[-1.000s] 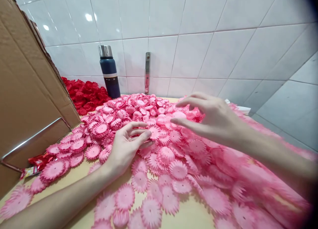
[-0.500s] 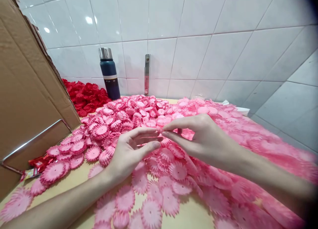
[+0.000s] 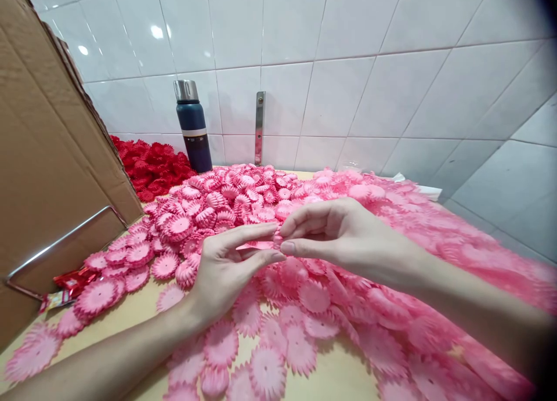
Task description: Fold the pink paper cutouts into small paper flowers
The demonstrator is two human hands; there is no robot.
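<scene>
A small pink scalloped fabric petal disc (image 3: 277,237) sits between my two hands, mostly covered by fingertips. My left hand (image 3: 235,262) is closed lightly on its left edge, with the thumb below and the fingers above. From the right, my right hand (image 3: 335,232) pinches the same piece between thumb and forefinger. Beneath both hands, flat pale-pink petal discs (image 3: 266,371) lie loose and overlapping on the yellowish table (image 3: 343,369). Behind the left hand rises a heap of curled, darker-edged pink discs (image 3: 178,227).
A cardboard box (image 3: 56,140) with a bent metal rod (image 3: 65,241) stands at left, near a red wrapper (image 3: 73,280). Red petals (image 3: 152,168) and a blue bottle (image 3: 192,125) are at the back. A metal bracket (image 3: 260,128) stands against the tiled wall (image 3: 348,29).
My right thumb and forefinger have shifted slightly and curled more around the petal disc. The left thumb has moved closer to the right one. The view has tilted a little.
</scene>
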